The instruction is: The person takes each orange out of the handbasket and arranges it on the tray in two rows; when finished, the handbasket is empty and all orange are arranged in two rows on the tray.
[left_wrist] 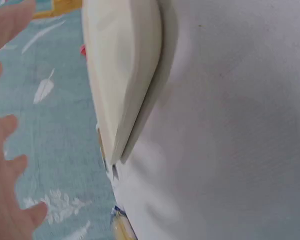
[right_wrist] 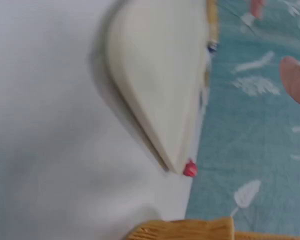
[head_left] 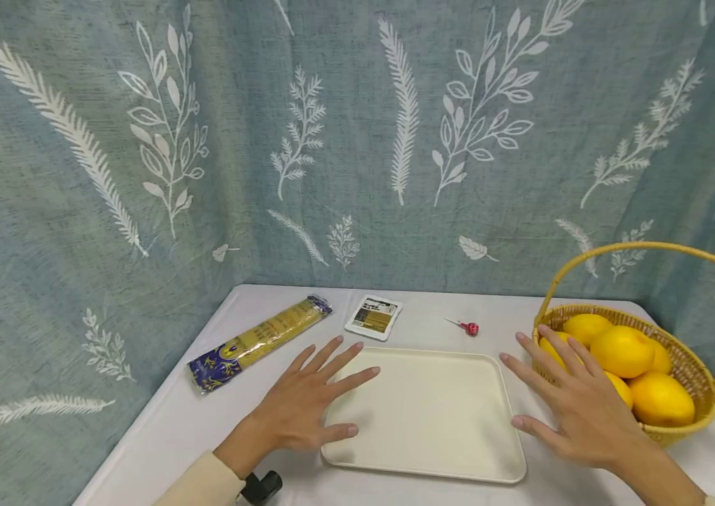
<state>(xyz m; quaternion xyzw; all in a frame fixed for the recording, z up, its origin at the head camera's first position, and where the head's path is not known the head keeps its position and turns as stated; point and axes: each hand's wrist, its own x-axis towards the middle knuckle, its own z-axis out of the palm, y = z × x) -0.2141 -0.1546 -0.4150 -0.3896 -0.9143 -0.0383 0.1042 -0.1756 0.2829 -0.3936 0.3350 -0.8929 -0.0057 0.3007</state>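
Note:
A cream rectangular tray (head_left: 427, 414) lies on the white table between my two hands. My left hand (head_left: 306, 400) hovers with spread fingers over the tray's left edge and holds nothing. On the other side, my right hand (head_left: 578, 407) is spread out too, between the tray's right edge and a yellow wicker basket (head_left: 705, 393) of lemons (head_left: 623, 351). That hand hides part of the basket's near left side. In the left wrist view the fingers (left_wrist: 7, 125) stand apart above the tray (left_wrist: 115, 75). Only a fingertip or so shows in the right wrist view.
A blue and gold pack of dry noodles (head_left: 262, 341) lies slanted at the back left. Near it is a white flat packet (head_left: 374, 318) with a dark and gold label. A red-wrapped lollipop (head_left: 469, 328) lies behind the tray. A patterned curtain (head_left: 357, 140) closes off the back.

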